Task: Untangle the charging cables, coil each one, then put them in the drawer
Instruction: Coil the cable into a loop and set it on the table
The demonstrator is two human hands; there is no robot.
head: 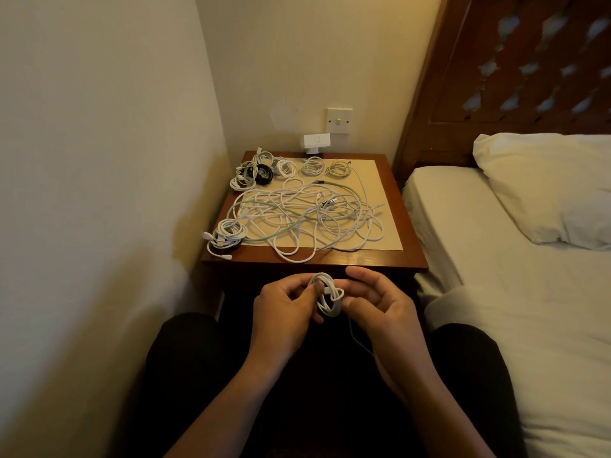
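bed [515, 309] with white sheet ran along the right side, dark wooden headboard [515, 61] behind it. white pillow [545, 190] lay at the head of the bed. person sat facing a corner, dark-clad knees at the bottom of view.

wooden table [408, 226] with pale inlaid top stood in the corner, just beside the bed.

loose tangle of cables [307, 213] covered the middle of the table: mostly white, one pale green strand threaded through it.

left hand [284, 312] and right hand [380, 309] were raised in front of the table's near edge. both grasped one small white coiled cable [325, 297] between them. left thumb and fingers pinched its left side; right fingers were curled against its right side. a thin tail hung down from the coil.

finished bundles [254, 171], white plus one black, sat clustered at the table's back left corner. one more bundle [226, 234] lay at the front left edge, touching the tangle. two small coils [312, 166] lay at the back centre.

white plug block [316, 140] and wall switch [339, 120] sat on the wall above the table.
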